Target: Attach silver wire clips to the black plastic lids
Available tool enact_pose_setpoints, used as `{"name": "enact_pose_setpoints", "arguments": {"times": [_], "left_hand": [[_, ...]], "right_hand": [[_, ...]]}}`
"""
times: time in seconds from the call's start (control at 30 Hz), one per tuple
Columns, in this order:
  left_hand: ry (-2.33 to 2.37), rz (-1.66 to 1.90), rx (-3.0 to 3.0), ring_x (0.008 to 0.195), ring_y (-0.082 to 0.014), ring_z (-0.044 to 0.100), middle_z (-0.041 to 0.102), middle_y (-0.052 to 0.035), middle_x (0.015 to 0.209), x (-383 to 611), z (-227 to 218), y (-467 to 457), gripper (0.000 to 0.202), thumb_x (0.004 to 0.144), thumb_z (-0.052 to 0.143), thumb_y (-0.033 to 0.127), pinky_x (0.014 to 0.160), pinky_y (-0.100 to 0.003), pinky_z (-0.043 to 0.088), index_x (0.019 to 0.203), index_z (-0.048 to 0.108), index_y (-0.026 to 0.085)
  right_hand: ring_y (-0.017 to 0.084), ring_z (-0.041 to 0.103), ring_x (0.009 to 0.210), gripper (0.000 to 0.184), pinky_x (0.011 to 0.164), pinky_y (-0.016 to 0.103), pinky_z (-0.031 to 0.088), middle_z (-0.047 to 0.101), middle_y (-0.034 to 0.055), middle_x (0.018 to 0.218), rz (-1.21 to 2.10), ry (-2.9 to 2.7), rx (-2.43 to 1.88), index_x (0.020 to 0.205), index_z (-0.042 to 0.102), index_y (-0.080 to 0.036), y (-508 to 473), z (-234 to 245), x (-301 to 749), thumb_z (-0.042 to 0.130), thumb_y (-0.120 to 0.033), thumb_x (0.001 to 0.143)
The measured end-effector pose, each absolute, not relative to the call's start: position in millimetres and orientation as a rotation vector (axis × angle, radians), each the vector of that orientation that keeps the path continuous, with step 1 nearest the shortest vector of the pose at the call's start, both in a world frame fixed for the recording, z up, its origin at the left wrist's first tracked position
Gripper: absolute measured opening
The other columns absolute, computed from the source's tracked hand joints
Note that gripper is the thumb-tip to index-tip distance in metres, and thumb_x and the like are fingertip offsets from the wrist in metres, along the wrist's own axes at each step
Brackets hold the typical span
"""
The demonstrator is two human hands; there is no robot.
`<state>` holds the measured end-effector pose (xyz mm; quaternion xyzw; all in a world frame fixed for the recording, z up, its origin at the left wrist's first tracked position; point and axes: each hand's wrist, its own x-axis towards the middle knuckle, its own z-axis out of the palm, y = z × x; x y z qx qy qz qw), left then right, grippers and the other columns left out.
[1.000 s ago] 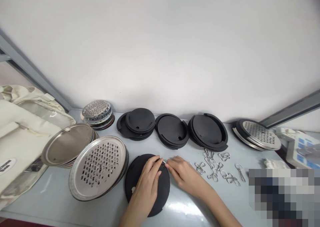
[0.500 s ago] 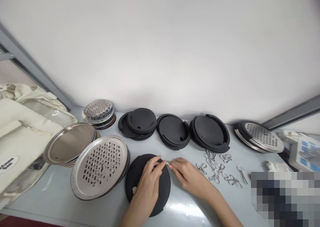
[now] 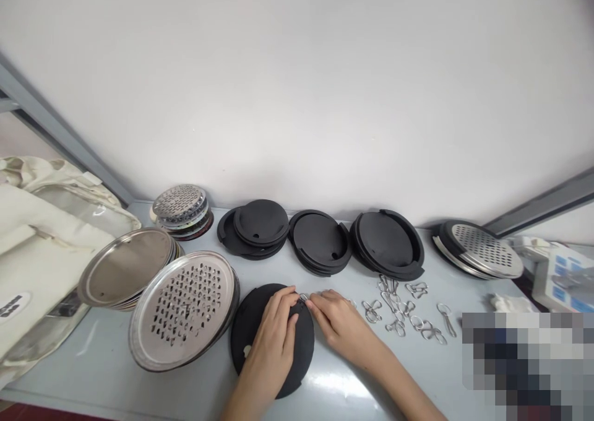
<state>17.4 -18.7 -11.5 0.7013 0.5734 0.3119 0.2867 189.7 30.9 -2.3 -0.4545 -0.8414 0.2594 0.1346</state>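
In front of me a round black disc lies at the table's near edge, a small pale mark on its lower left. My left hand rests across it, fingers bent together at its far right edge, partly covering it. There my right hand pinches a small metal wire clip. Only a short loop of the clip shows between the two hands' fingertips; whether it passes through the disc is hidden. Right of my right hand lie several loose wire clips with rings.
Round grater plates lean left of the disc, a large perforated one foremost. A plain metal plate stack and a smaller grater stack stand behind. Black disc stacks line the wall. More graters sit at right, a cream bag left.
My right hand has shifted slightly left, closer to my left fingertips, carrying the wire clip to the disc's edge. The left hand stays on the disc.
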Motion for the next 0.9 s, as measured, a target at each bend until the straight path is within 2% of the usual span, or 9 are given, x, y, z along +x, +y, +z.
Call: {"name": "enact_pose_setpoints", "arguments": {"times": [0.43, 0.9], "left_hand": [[1.526, 0.794, 1.905, 0.127, -0.0199, 0.046, 0.047, -0.0052, 0.136, 17.6, -9.5, -17.7, 0.04, 0.098, 0.032, 0.02, 0.105, -0.038, 0.043, 0.136, 0.041, 0.03], [1.502, 0.825, 1.949, 0.128, -0.0197, 0.043, 0.046, -0.0065, 0.135, 17.5, -16.9, -17.5, 0.038, 0.098, 0.03, 0.021, 0.107, -0.039, 0.04, 0.133, 0.042, 0.027]], "right_hand": [[0.018, 0.051, 0.069, 0.031, 0.067, 0.03, 0.04, 0.054, 0.0027, 0.071, 0.726, -2.468, -1.307, 0.077, 0.048, -0.019, 30.8, -7.0, 187.4, 0.028, -0.022, 0.1], [0.019, 0.055, 0.074, 0.033, 0.07, 0.029, 0.04, 0.058, 0.0042, 0.072, 0.804, -2.502, -1.215, 0.077, 0.051, -0.019, 35.1, -1.7, 193.6, 0.028, -0.025, 0.1]]}}
